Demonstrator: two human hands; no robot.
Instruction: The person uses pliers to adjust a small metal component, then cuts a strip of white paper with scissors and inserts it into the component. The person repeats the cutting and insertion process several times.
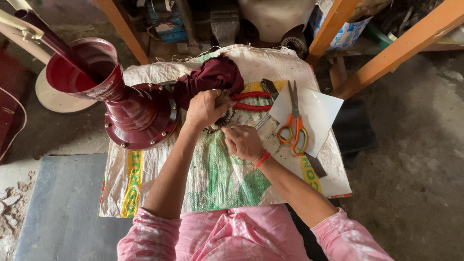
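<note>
Near the middle of the woven sack (pixel 217 179), which is spread as a work mat, both hands meet over a small dark metal part (pixel 220 121) with toothed or ribbed edges. The left hand (pixel 205 107) is closed around the part from above. The right hand (pixel 243 141) comes from 5 o'clock and pinches something thin at the part's lower side; what it pinches I cannot tell.

The part looks rigid, rather heavy for its size and perhaps sharp at the edges, so I judge that the outer rim is the safe place to hold it.

At 12 o'clock from the part a maroon cloth (pixel 212 75) lies bunched, soft and light. At 2 o'clock lie red-handled pliers (pixel 251 101). At 3 o'clock orange scissors (pixel 294 123) rest on a white sheet (pixel 321 113). At 9 o'clock a maroon metal housing (pixel 130 113) with a bolted flange lies on its side, partly on the sack; it looks heavy.

Free space on the sack is at 6 o'clock, toward the person's body. The sack's edge is near at 3 o'clock, beyond the sheet, and orange wooden beams (pixel 396 48) cross at 1 o'clock.
</note>
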